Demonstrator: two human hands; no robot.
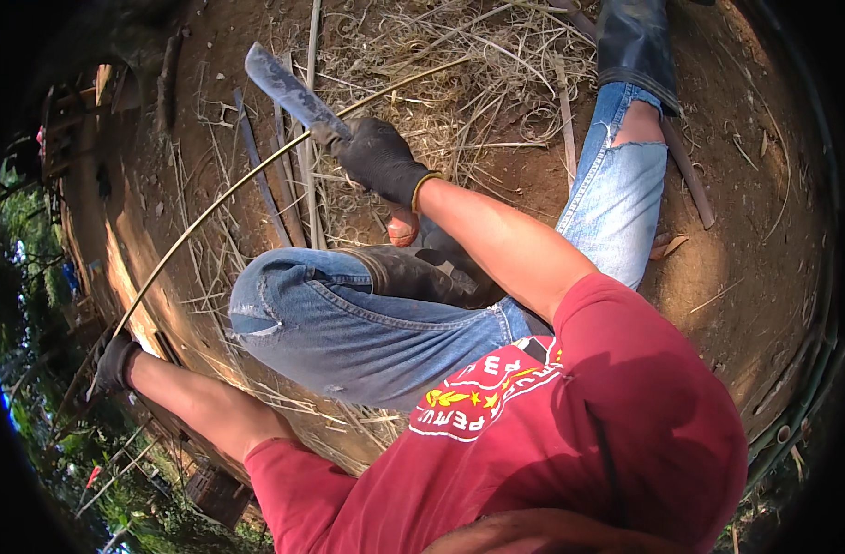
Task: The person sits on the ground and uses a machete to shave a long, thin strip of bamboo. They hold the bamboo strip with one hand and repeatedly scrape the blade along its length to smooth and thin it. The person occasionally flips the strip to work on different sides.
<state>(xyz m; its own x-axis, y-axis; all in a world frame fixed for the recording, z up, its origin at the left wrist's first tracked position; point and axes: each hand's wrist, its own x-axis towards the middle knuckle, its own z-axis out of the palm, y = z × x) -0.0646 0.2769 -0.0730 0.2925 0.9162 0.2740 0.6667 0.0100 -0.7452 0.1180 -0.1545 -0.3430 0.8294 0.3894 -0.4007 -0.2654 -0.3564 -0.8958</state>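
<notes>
While the black-gloved right hand [383, 159] grips a broad, grey metal knife [288, 85], the black-gloved left hand [116, 362] holds a slender yellow-green strip [198, 222], which arcs past the knife's base. Pale, curled shavings [496, 69] lie beyond on brown earth [750, 231].

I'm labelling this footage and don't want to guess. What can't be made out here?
All in the head view:
Left hand: small and dark near the left rim; its fingers and grip on the long strip are unclear.
Knife: the part inside the right hand is hidden by the glove.
Outstretched leg's boot: cut off by the top edge.
Orange-brown object: too little shows to identify it.
</notes>
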